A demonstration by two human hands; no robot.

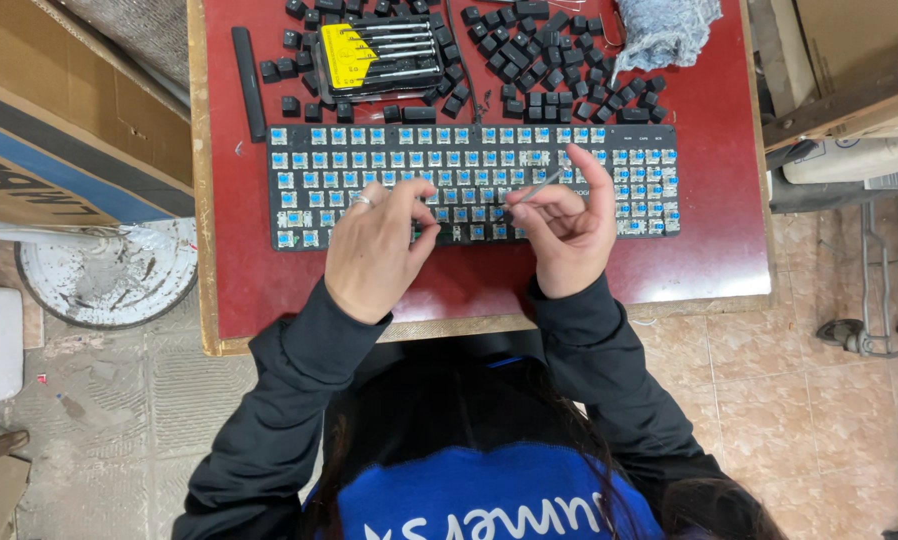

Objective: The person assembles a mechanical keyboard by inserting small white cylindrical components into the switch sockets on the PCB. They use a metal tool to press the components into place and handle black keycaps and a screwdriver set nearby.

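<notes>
The right hand [569, 235] is closed in a pinch on a thin grey metal tool [537, 188], thumb and bent fingers gripping its lower end while the index finger extends forward alongside; the tool tip points up and right, over the switch rows. The left hand [374, 248], wearing a ring, rests curled on the lower middle of the black rectangular keyboard [469, 185]; its fingertips press near the bottom row, and whether they grip anything cannot be told. The keyboard lies across the red tabletop [699, 260], caps removed, blue square switches [349, 157] exposed in rows. For clean work, hold the board steady with the left hand; keep the tool low and close to one switch; apply light leverage only, judged from the fine tip. Beyond the board lie loose black keycaps [539, 60], a long black bar-shaped key [248, 80], a yellow-backed case of small screwdrivers [377, 55], and a grey-blue cloth [664, 30].
</notes>
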